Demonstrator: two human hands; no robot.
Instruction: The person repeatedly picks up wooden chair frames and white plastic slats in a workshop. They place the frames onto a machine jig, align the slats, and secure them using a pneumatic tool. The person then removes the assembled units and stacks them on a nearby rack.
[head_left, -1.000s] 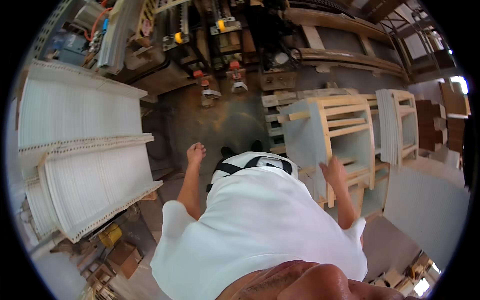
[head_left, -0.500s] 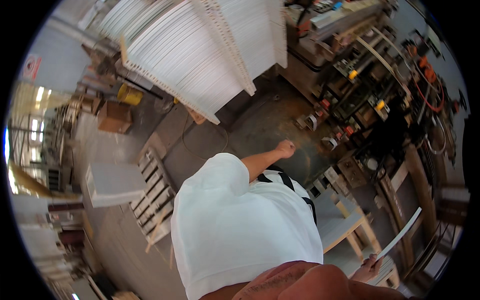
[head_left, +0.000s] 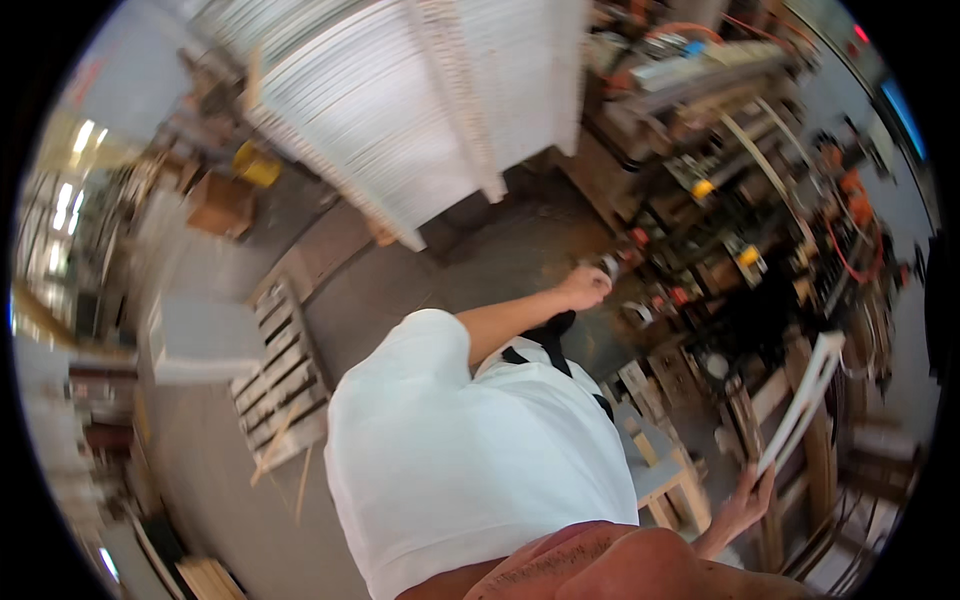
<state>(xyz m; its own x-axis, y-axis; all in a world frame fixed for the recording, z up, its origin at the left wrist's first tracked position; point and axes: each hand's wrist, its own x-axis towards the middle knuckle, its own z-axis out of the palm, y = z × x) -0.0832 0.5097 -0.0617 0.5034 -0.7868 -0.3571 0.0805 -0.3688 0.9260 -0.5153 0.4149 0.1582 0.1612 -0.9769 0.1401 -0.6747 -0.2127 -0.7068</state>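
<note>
My left hand [head_left: 586, 288] is stretched out in front of my body, fingers curled in, with nothing visible in them. Beyond its knuckles, close in the picture, lies a small metallic part of the cluttered machine bench [head_left: 690, 225]; whether they touch I cannot tell. Low on the right, my right hand [head_left: 742, 508] grips the lower end of a long white strip-like piece [head_left: 800, 410]. The piece stands up at a slant and shows two narrow parallel bars meeting at the far end. Blur hides its finer details.
A tall stack of white panels [head_left: 360, 110] with perforated edge strips rises ahead. On the left are a slatted wooden pallet [head_left: 280, 365], a grey-white block [head_left: 205, 335], a cardboard box [head_left: 220, 205] and a yellow bucket [head_left: 257, 163]. A small wooden-framed table [head_left: 660, 470] stands beside my right side.
My left hand has moved forward and right, nearer the bench. My right hand has risen with the white piece, which now shows two bars instead of one thin edge. The view has shifted.
</note>
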